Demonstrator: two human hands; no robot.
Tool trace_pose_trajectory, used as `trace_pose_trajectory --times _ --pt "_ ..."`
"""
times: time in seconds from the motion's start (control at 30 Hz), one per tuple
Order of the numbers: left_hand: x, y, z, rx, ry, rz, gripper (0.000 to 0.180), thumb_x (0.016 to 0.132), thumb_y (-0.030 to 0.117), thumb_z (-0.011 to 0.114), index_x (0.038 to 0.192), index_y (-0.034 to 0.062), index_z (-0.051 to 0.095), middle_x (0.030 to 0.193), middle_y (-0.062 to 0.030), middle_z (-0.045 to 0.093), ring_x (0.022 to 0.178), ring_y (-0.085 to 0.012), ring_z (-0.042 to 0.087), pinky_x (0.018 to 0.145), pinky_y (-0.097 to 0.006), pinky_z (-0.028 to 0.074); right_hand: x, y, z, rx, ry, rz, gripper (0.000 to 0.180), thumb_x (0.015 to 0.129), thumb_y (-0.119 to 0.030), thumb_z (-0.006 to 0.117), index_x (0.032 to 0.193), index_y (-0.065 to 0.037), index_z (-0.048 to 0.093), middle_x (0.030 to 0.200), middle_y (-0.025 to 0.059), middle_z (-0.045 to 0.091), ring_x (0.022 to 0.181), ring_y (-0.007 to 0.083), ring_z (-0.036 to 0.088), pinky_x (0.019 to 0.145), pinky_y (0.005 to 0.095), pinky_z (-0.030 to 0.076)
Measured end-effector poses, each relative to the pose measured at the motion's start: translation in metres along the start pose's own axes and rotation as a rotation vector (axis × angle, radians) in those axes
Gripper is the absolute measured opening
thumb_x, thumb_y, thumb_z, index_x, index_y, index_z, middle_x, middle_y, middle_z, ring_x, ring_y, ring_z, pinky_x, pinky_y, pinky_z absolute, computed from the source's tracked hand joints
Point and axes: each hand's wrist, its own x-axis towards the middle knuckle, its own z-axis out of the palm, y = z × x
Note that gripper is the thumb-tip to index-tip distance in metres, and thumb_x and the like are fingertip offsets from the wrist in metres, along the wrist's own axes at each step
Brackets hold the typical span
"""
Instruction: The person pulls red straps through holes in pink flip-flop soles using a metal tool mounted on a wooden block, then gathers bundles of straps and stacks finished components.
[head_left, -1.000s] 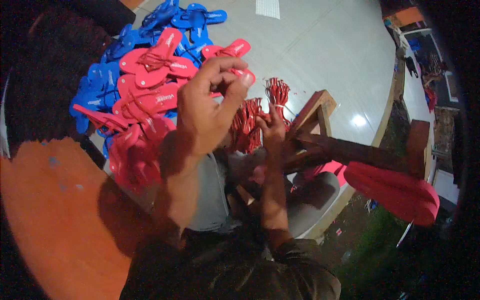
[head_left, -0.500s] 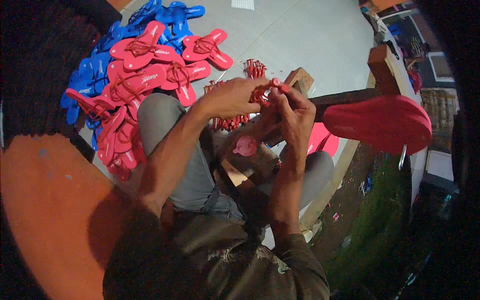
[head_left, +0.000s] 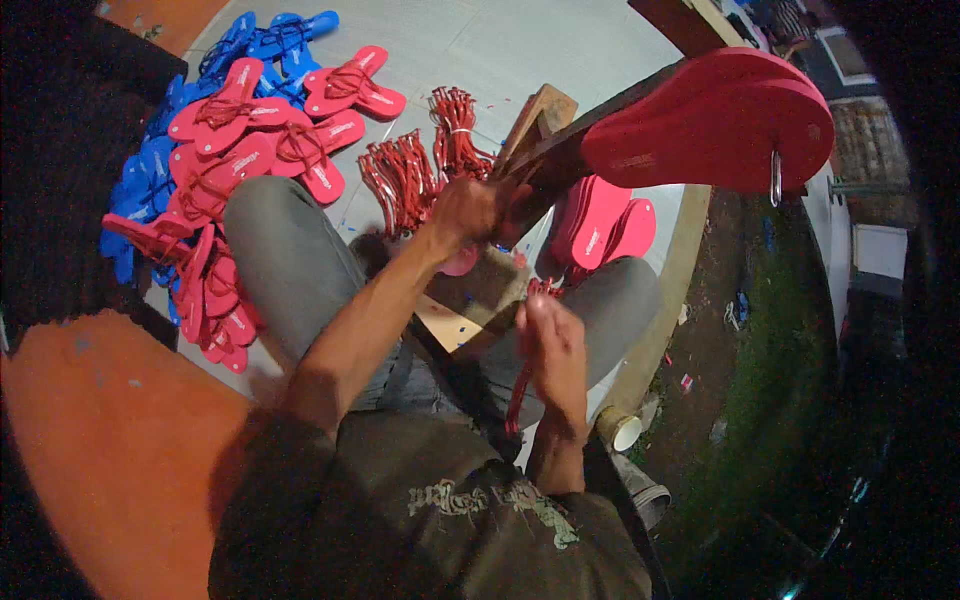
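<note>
My right hand (head_left: 555, 345) is closed around a red sandal strap (head_left: 519, 392) above my right thigh; one end hangs below the fist and more red shows above the thumb. My left hand (head_left: 468, 212) is out in front, beside a dark wooden bar (head_left: 545, 180), with its fingers smeared by motion. Just beyond the left hand, red strap bundles (head_left: 400, 180) lie on the floor, another tied bundle (head_left: 458, 130) next to them. Pink sandal soles (head_left: 700, 125) sit at the bar's right end, a metal pin (head_left: 776, 180) sticking out beneath.
At the left lies a heap of pink sandals (head_left: 225, 160) and blue sandals (head_left: 150, 185). More pink soles (head_left: 603, 225) rest beyond my right knee. A pink cup-like piece (head_left: 459, 262) is under my left hand. A pale cup (head_left: 626, 432) stands by the floor's edge at right.
My hands have parted: the right came down toward my lap with the red strap, the left went forward to the bar. The view has shifted, uncovering the strap bundles.
</note>
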Motion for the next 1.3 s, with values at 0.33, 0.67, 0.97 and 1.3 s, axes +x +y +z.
trace_pose_trajectory --times 0.33,0.67,0.97,1.3 --pt "-0.07 0.078 0.081 -0.2 -0.674 -0.254 0.025 0.085 0.02 0.038 0.094 0.0001 0.05 0.085 -0.0244 0.055 0.074 -0.0379 0.056 0.063 -0.044 0.044 -0.014 0.019 -0.102 1.031 0.198 -0.286 0.019 0.091 -0.024 0.037 0.096 -0.008 0.045 0.06 -0.0038 0.032 0.051 0.0053 0.031 0.044 0.0184 0.026" --pt "-0.038 0.134 -0.023 -0.87 -0.52 -0.577 0.034 0.083 0.032 0.05 0.085 -0.0003 0.058 0.066 -0.0092 0.058 0.05 -0.0127 0.054 0.045 -0.028 0.042 0.03 0.023 -0.094 1.272 0.038 -0.326 0.023 0.091 -0.024 0.039 0.089 -0.003 0.05 0.057 -0.0043 0.031 0.049 0.0057 0.03 0.045 0.0192 0.027" --pt "-0.025 0.156 -0.008 -0.8 -0.482 -0.131 0.025 0.078 0.022 0.058 0.072 -0.0022 0.056 0.055 -0.007 0.055 0.047 -0.0128 0.054 0.045 -0.027 0.043 0.016 0.011 -0.052 0.391 0.495 -0.393 0.036 0.082 -0.017 0.055 0.111 0.003 0.047 0.092 0.0098 0.057 0.086 0.0148 0.055 0.076 0.028 0.044" --pt "-0.016 0.134 -0.019 -0.767 -0.542 -0.599 0.021 0.076 0.022 0.06 0.076 0.0003 0.061 0.049 -0.0057 0.053 0.042 -0.0111 0.053 0.041 -0.026 0.041 0.016 0.038 -0.061 0.255 0.614 -0.227 0.02 0.076 -0.016 0.064 0.082 0.003 0.061 0.069 0.0012 0.058 0.061 0.0059 0.05 0.056 0.0196 0.039"
